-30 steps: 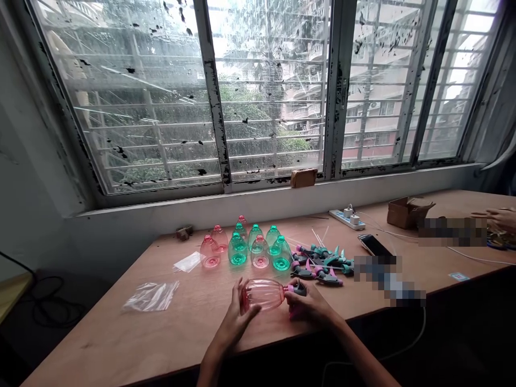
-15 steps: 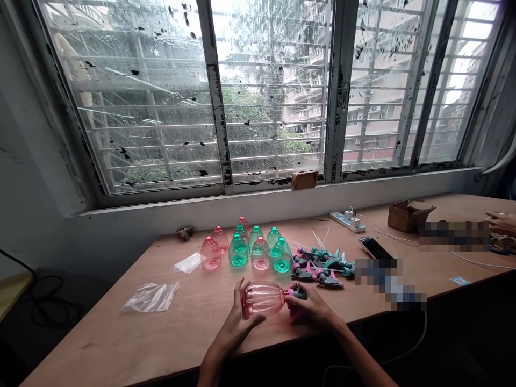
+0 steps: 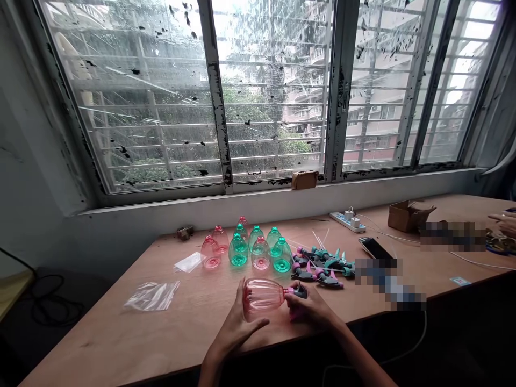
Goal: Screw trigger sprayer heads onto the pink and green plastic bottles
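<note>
A clear pink spray bottle (image 3: 264,295) lies sideways in the air over the table's front edge, its neck to the right. My left hand (image 3: 239,320) cups its base, fingers behind the far side and thumb stretched out below. Closed around the pink-and-dark-grey spray head (image 3: 297,293) at the neck is my right hand (image 3: 312,309); whether the head is fully seated cannot be made out. Behind them stand several pink bottles (image 3: 212,253) and green bottles (image 3: 282,257), all without tops. To their right lies a pile of trigger spray heads (image 3: 322,266) with thin tubes.
On the left are a plastic bag (image 3: 152,296) and a white packet (image 3: 188,262). Further right lie a phone (image 3: 377,249), a power strip (image 3: 347,221) with cables and a cardboard box (image 3: 407,216). Another person's hand (image 3: 503,221) shows at the right edge.
My left hand has shifted slightly around the bottle's base, its thumb a little further from the bottle. My right hand stays on the spray head. The other person's hand has moved a little.
</note>
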Available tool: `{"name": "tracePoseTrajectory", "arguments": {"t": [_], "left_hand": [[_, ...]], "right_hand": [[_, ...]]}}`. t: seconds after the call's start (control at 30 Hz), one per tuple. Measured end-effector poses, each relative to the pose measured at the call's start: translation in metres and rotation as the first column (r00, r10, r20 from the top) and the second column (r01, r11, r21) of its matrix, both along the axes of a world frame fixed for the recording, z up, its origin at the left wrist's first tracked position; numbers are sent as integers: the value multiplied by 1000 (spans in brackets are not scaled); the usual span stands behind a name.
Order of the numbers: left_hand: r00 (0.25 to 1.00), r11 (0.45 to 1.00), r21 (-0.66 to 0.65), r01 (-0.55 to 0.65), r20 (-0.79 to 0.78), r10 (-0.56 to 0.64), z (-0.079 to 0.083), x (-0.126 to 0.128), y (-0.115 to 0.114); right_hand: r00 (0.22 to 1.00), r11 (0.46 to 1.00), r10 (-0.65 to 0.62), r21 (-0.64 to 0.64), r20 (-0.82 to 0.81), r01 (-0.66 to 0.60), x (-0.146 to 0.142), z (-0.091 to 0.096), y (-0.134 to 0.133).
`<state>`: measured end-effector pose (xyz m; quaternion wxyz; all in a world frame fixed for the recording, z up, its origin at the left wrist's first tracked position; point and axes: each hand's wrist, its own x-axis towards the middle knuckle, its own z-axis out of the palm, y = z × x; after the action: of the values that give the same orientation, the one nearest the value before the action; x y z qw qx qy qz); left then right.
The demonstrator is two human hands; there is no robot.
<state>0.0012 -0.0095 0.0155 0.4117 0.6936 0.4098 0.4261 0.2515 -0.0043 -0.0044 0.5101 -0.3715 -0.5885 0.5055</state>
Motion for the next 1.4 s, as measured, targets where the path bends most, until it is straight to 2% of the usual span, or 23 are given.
{"name": "tracePoseTrajectory", "arguments": {"t": [0.17, 0.3, 0.53, 0.73, 1.07, 1.4], "left_hand": [[997, 995, -64, -77, 22, 78, -1, -1, 6], [998, 996, -71, -59, -1, 60, 1, -2, 8], [1000, 1000, -26, -18, -11, 17, 4, -1, -3], [998, 993, -103, -62, 4, 63, 3, -2, 1], [998, 999, -38, 22, 63, -19, 4, 0, -7], [999, 994, -105, -31, 8, 32, 5, -3, -2]], "right_hand": [[1000, 1000, 18, -7, -5, -18, -1, 2, -2], [1000, 1000, 17, -15, -13, -17, 0, 4, -4], [999, 1000, 7, -21, -43, -8, -1, 3, -2], [999, 1000, 23, -18, -31, -24, -1, 5, -4], [1000, 1000, 13, -7, -22, -13, 0, 0, 0], [998, 999, 44, -14, -35, -45, 1, 1, -2]]}}
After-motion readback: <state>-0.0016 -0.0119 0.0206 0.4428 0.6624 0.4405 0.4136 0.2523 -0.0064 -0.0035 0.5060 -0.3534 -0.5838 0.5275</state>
